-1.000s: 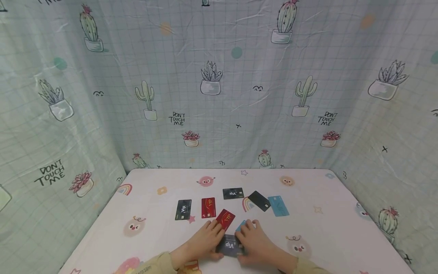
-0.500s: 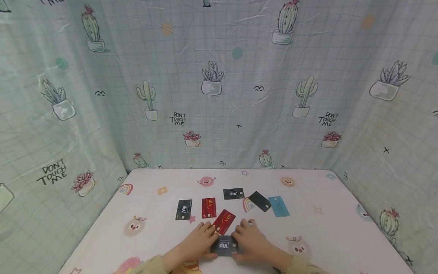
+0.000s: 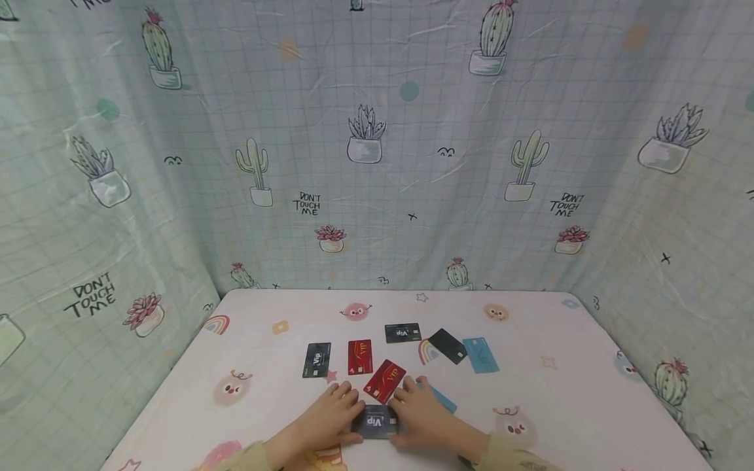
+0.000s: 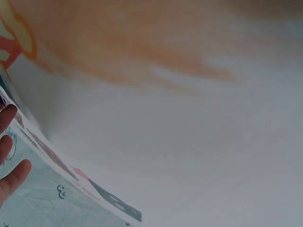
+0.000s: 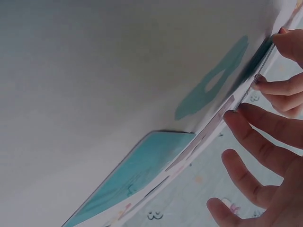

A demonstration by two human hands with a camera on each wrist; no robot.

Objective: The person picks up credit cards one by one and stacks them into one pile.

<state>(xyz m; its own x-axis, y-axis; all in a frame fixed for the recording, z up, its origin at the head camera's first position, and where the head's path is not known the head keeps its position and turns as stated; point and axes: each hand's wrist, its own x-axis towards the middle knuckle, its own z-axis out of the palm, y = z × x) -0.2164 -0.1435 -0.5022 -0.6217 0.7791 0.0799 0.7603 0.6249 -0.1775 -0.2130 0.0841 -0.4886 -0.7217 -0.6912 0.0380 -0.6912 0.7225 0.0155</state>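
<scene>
In the head view a dark grey VIP card point(image 3: 375, 422) lies flat near the table's front edge, between both hands. My left hand point(image 3: 330, 415) grips its left end, thumb at the near corner and fingers at the far one. At the opposite end my right hand point(image 3: 421, 415) grips it the same way. Just beyond is a tilted red VIP card point(image 3: 385, 381). A blue card point(image 3: 443, 398) lies partly hidden behind the right hand; a blue card point(image 5: 137, 175) also shows in the right wrist view. The left wrist view catches only some fingertips point(image 4: 16, 177) and bare table.
Farther back lie a black VIP card point(image 3: 317, 360), an upright red VIP card point(image 3: 360, 357), another black VIP card point(image 3: 402, 333), a tilted plain black card point(image 3: 448, 346) and a blue card point(image 3: 480, 355). A cactus-print curtain point(image 3: 377, 248) borders the patterned table point(image 3: 265, 366).
Both hands have slid left along the table with the dark grey card between them. More of the red card and the nearer blue card now shows.
</scene>
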